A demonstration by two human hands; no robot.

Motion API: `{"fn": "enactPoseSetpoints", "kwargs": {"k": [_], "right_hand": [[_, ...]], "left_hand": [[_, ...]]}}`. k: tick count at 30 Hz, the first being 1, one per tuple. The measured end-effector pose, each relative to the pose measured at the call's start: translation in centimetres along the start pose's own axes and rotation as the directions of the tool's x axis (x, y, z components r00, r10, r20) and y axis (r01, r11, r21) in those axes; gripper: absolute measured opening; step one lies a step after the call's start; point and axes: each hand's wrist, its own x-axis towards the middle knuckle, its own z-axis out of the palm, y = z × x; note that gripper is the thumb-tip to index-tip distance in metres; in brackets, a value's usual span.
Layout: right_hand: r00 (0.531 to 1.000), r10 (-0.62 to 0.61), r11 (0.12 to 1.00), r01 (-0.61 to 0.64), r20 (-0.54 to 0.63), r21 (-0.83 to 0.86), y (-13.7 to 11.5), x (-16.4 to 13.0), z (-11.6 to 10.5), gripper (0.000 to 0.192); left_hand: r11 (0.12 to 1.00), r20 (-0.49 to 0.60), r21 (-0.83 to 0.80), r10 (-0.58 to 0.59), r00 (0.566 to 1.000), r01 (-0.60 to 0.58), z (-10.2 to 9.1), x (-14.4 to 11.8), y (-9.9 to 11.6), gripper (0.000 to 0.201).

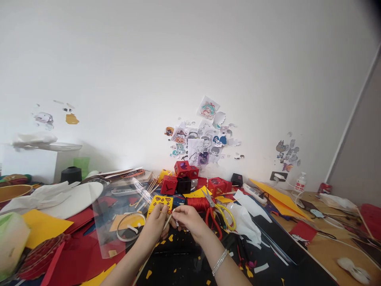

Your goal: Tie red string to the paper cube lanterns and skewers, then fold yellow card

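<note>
We see both bare hands meeting low in the middle of the view, above a black covering (175, 260) on the tabletop. Our left hand (157, 220) is curled nearly closed, with a thin, pale, wood-like stick (167, 222) between thumb and fingers; so slim a piece seems to call for a pinch rather than a full grip. Our right hand (190, 219) has its fingertips drawn together at the stick's upper end, perhaps to steady it, but we cannot tell whether they hold anything. The slant probably keeps that end between both sets of fingertips.

Just beyond the left hand sits a yellow paper box with reddish-brown patches (162, 200); we cannot tell whether they touch. A spool of glossy red thread (198, 203) lies behind the right hand, with silver-bladed scissors with red and yellow handles (209, 199) just beside it, presumably placed within easy reach. Red paper cubes (169, 185) are gathered near the wall, likely to leave working room in front; one bears a dark mark rather like a letter Y.

A clear plastic bottle with a red-and-white label (301, 183) and a small red can (324, 188) carry printing too small for us to read.
</note>
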Motion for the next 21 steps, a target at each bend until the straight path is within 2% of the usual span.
{"fn": "enactPoseSetpoints", "kwargs": {"k": [6,11,16,21], "right_hand": [[1.000,-0.008,1.000,0.008,-0.017,-0.003,-0.26,-0.15,0.04,0.040],[0.999,-0.031,0.999,0.030,0.021,0.024,-0.02,-0.03,0.06,0.039],[1.000,0.008,1.000,-0.008,-0.009,-0.010,0.04,0.11,0.02,0.036],[0.999,0.030,0.999,-0.030,0.012,-0.012,-0.19,-0.03,-0.10,0.035]], "left_hand": [[0.999,-0.032,0.044,0.008,0.999,-0.007,-0.19,-0.33,0.31,0.035],[0.998,-0.045,0.068,0.010,0.999,-0.007,-0.10,-0.57,0.73,0.037],[0.996,-0.061,0.084,0.018,0.998,-0.013,-0.12,-0.73,0.68,0.039],[0.995,-0.075,0.092,0.029,0.997,-0.022,-0.41,-0.69,0.67,0.037]]}}
